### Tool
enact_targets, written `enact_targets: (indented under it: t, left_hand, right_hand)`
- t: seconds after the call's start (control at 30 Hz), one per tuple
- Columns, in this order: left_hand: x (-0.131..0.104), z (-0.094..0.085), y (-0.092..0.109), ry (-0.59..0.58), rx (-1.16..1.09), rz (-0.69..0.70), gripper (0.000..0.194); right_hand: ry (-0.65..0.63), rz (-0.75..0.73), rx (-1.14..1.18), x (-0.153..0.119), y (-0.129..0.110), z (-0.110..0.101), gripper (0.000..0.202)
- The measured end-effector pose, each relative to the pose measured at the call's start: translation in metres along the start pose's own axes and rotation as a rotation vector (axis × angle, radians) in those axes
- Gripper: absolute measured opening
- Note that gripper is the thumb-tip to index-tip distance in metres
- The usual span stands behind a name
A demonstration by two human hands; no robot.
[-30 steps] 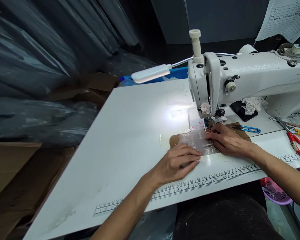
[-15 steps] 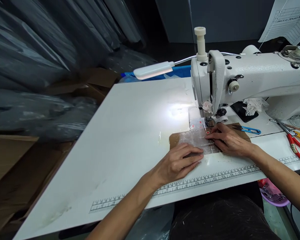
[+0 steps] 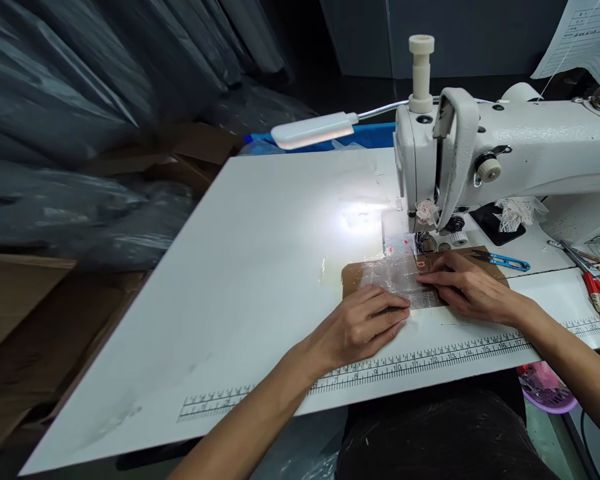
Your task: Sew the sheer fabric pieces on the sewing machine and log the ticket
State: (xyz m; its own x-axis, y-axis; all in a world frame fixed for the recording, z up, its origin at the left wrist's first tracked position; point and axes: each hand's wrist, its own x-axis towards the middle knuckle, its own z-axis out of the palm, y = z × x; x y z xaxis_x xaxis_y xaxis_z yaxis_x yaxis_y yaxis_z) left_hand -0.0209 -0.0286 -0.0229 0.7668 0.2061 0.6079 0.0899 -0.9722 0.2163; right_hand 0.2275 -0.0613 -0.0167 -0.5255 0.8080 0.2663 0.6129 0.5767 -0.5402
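Observation:
A sheer whitish fabric piece [image 3: 387,275] with small red marks lies under the needle area of a white sewing machine [image 3: 535,143], over a brown plate [image 3: 353,277]. My left hand [image 3: 365,323] rests palm down on the fabric's near edge, fingers extended and close together. At the fabric's right side, just in front of the presser foot [image 3: 424,243], my right hand [image 3: 460,283] has thumb and index finger pinched on the fabric edge. Blue thread snips [image 3: 507,262] lie right of the foot, beyond my right hand.
Red-handled scissors [image 3: 597,297] lie at the table's right side. A lamp [image 3: 313,131] lights the white table [image 3: 220,280]. A printed ruler [image 3: 400,368] runs along the front edge. A purple basket [image 3: 550,395] sits below; cardboard [image 3: 20,300] is at left.
The view has shifted slightly, so the machine appears farther right. My right hand has drawn a little toward me from the presser foot; my left hand stays on the fabric.

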Motion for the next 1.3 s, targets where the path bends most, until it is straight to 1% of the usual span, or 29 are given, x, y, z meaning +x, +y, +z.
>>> enact_targets:
  t: [0.13, 0.3, 0.37, 0.43, 0.47, 0.53, 0.63, 0.73, 0.83, 0.97, 1.13, 1.2, 1.3]
  left_hand:
    - [0.000, 0.000, 0.000, 0.002, 0.016, -0.005, 0.011]
    - [-0.001, -0.001, 0.002, -0.001, 0.011, -0.027, 0.012]
    - [0.000, -0.004, 0.002, -0.004, -0.042, -0.041, 0.017]
    - [0.002, -0.008, 0.001, 0.021, -0.091, -0.066, 0.026]
    - [0.005, -0.010, -0.001, 0.039, -0.085, -0.080, 0.027]
    - [0.011, -0.011, -0.008, 0.057, 0.002, -0.099, 0.021]
    - [0.023, -0.007, -0.023, -0.006, 0.199, -0.036, 0.012]
    - [0.031, -0.001, -0.036, -0.100, 0.302, 0.066, 0.016]
    - [0.031, 0.003, -0.042, -0.192, 0.360, 0.095, 0.023]
    - [0.028, 0.006, -0.042, -0.273, 0.443, 0.079, 0.032]
    - [0.035, 0.008, -0.048, -0.333, 0.513, 0.005, 0.038]
    - [0.038, 0.007, -0.053, -0.343, 0.495, -0.032, 0.039]
    - [0.038, 0.006, -0.058, -0.330, 0.406, -0.088, 0.042]
  right_hand:
    - [-0.052, -0.040, -0.032, -0.003, -0.002, 0.000, 0.035]
    - [-0.074, -0.065, -0.107, -0.003, -0.002, 0.003, 0.035]
    - [-0.078, -0.061, -0.119, -0.003, -0.003, 0.003, 0.035]
    - [-0.082, -0.055, -0.130, -0.003, -0.004, 0.003, 0.035]
    - [-0.082, -0.053, -0.135, -0.002, -0.005, 0.003, 0.035]
    - [-0.075, -0.055, -0.145, -0.002, -0.006, 0.003, 0.036]
    - [-0.059, -0.051, -0.157, -0.001, -0.008, 0.003, 0.037]
    - [-0.047, -0.042, -0.170, -0.001, -0.010, 0.003, 0.037]
    - [-0.037, -0.036, -0.167, -0.002, -0.010, 0.005, 0.036]
    - [-0.018, -0.040, -0.158, -0.002, -0.011, 0.006, 0.035]
    - [0.021, -0.030, -0.201, 0.004, -0.008, 0.004, 0.035]
    - [0.044, -0.011, -0.218, 0.006, -0.006, 0.005, 0.035]
    - [0.082, -0.004, -0.205, 0.006, -0.003, 0.009, 0.036]
